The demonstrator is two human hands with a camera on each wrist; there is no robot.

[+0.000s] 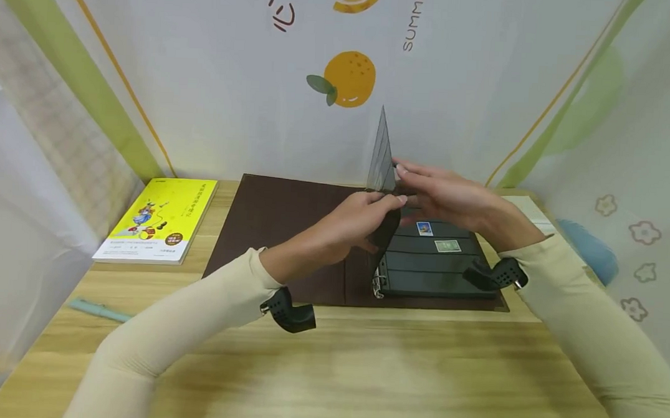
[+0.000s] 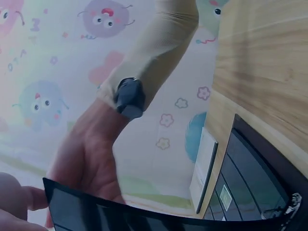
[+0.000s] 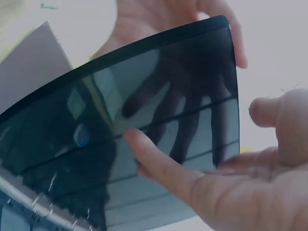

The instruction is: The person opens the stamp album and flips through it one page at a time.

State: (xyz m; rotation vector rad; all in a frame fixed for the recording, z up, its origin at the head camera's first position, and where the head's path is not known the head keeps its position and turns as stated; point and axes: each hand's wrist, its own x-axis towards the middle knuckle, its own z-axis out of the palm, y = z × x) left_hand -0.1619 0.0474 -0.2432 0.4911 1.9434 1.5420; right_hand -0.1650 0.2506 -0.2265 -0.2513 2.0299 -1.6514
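Note:
A stamp album (image 1: 290, 213) lies spread on the table, its brown cover flat and its dark pages held by metal rings (image 1: 378, 284). One black page (image 1: 383, 152) with clear strips stands upright, bending from the rings. My left hand (image 1: 348, 225) grips this page near its outer corner, with the thumb over the edge. On the page's right side, my right hand (image 1: 448, 192) touches the strips with outstretched fingers (image 3: 163, 166); its thumb is apart from the sheet. Two stamps, one blue (image 1: 424, 228) and one greenish (image 1: 448, 246), sit in the page below.
A yellow book (image 1: 157, 217) lies at the table's left, with a teal pen-like stick (image 1: 100, 311) nearer the front. Behind the right forearm shows a pale flat thing (image 1: 522, 211), with a blue rounded shape (image 1: 588, 248) beyond it. Printed curtains (image 1: 233, 92) rise at the table's back.

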